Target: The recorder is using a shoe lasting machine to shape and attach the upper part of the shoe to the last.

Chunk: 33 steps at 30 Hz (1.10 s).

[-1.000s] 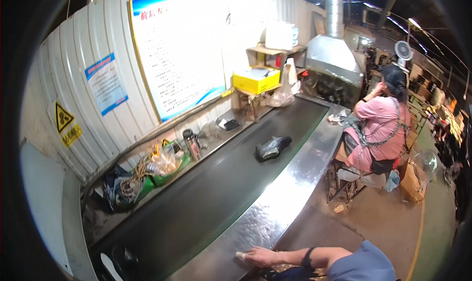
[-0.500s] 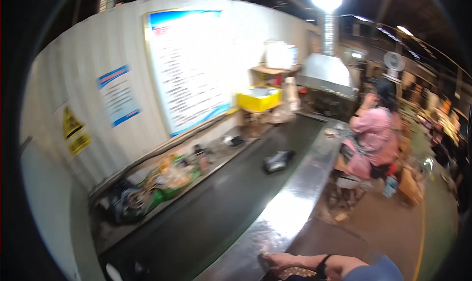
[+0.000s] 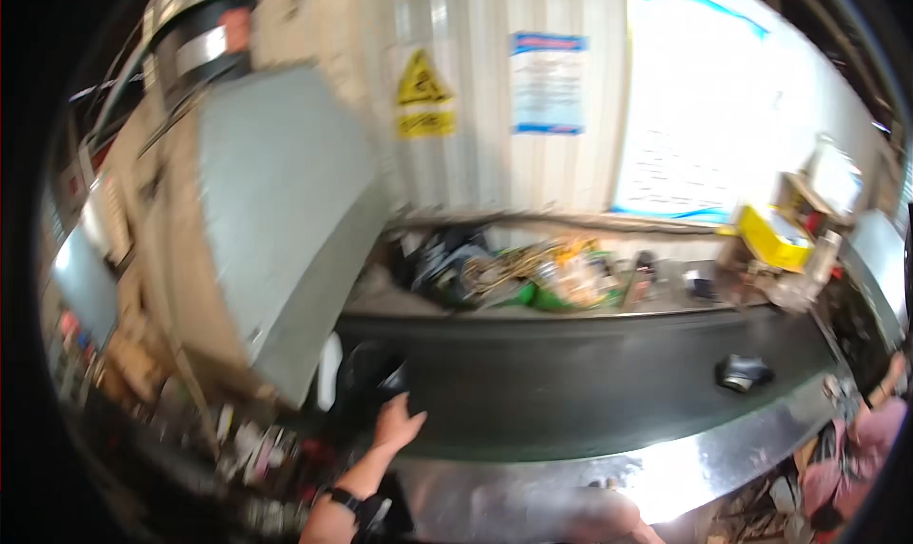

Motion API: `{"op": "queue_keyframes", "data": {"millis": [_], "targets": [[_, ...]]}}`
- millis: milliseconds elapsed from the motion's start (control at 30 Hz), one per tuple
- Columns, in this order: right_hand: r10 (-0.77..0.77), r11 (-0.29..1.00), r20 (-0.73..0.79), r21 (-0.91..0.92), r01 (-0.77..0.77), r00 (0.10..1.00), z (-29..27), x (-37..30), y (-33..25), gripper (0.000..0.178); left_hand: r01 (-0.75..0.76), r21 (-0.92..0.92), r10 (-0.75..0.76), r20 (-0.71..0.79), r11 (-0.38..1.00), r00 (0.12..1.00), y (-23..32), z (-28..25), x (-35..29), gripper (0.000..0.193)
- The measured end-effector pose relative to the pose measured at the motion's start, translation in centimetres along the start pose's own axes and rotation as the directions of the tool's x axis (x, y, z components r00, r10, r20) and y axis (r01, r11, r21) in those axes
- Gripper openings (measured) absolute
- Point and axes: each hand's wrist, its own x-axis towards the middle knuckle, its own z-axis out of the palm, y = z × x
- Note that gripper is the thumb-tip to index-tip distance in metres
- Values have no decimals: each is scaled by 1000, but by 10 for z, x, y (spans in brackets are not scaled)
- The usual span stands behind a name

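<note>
Head view: extends left hand (image 3: 399, 424), thumb spread, toward the black piece (image 3: 373, 365) at the left end of the dark belt (image 3: 533, 382), beside a white piece (image 3: 329, 371); cannot tell the blurred right hand's (image 3: 603, 508) state. Best to grasp squarely, clear of the white piece.

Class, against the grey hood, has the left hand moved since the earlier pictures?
Yes, into view: no hand showed beside the grey hood earlier; now the left hand reaches over the black belt, right of the hood.

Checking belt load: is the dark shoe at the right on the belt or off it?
On: the dark shoe rests on the conveyor belt, whose black surface shows around it.
</note>
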Motion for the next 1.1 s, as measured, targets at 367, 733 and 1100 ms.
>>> {"op": "queue_keyframes", "data": {"millis": [367,733,1100], "targets": [[-181,487,-3,869,92,984,-8,70,-86,108,-161,-124,202,519,979,831,-12,24,91,38],[27,60,54,997,-56,998,18,84,-117,61,523,516,-574,-73,678,816,-85,-93,75,77],[-160,-149,57,986,-81,985,16,51,-74,92,605,474,-688,3,640,726,-159,-68,54,80]]}}
